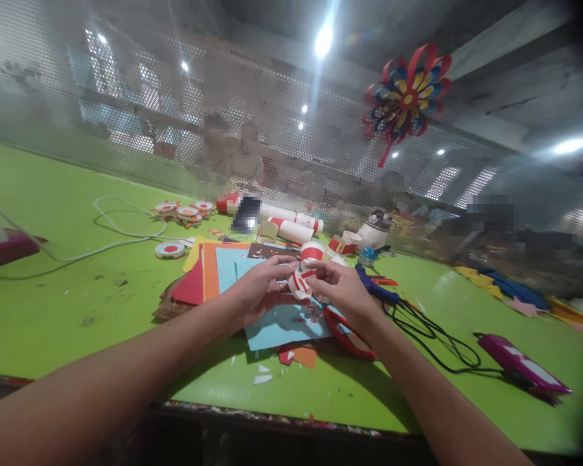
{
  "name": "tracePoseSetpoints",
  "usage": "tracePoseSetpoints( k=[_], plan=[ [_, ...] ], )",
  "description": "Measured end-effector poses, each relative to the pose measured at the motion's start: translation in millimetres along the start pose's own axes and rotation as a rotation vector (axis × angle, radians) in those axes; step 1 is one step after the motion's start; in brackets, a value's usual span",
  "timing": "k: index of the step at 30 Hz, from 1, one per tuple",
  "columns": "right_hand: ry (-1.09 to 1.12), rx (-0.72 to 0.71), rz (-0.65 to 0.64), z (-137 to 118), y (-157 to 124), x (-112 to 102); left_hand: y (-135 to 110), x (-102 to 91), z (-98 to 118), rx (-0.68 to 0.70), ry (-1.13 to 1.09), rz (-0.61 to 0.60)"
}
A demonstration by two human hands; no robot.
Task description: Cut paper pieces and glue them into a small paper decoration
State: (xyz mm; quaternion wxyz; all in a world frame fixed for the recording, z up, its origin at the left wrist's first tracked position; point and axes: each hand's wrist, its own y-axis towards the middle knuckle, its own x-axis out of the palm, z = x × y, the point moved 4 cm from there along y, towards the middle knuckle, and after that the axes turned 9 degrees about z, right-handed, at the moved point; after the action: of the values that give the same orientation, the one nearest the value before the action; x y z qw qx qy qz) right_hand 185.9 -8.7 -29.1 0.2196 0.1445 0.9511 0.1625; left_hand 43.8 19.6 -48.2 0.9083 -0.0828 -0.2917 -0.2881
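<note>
Both my hands meet over the middle of a green table. My left hand and my right hand pinch a small white paper cup with red stripes between their fingertips. Under them lies a stack of coloured paper sheets, with a light blue sheet on top. Red-handled scissors rest on the sheets beneath my right wrist. Another red-banded paper cup stands just behind my fingers.
A white cable and round paper discs lie at the left. Stacked paper cups and a glue bottle stand at the back. A black cord runs to a magenta device at right. A paper flower hangs on the mesh screen.
</note>
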Motion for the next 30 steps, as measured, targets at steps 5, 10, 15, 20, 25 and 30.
tracePoseSetpoints(
  k=[5, 10, 15, 20, 25, 30],
  plan=[
    [0.139, 0.037, 0.073, -2, 5, -12, 2, -2.5, 1, -0.006, -0.011, -0.011],
    [0.171, 0.026, 0.143, 2, 8, -19, 5, -7.6, -1, -0.045, -0.011, 0.06],
    [0.116, 0.0, 0.128, 4, 8, -19, 8, -10.8, -2, -0.068, -0.017, 0.095],
    [0.028, -0.078, 0.064, -2, 6, -16, 10, -11.6, -5, -0.114, 0.054, 0.081],
    [-0.103, -0.183, -0.058, -10, -2, -7, 9, -10.0, -14, -0.197, 0.097, 0.003],
    [-0.237, -0.257, -0.066, -14, -8, 0, 5, -4.4, -20, -0.245, 0.182, -0.073]
  ],
)
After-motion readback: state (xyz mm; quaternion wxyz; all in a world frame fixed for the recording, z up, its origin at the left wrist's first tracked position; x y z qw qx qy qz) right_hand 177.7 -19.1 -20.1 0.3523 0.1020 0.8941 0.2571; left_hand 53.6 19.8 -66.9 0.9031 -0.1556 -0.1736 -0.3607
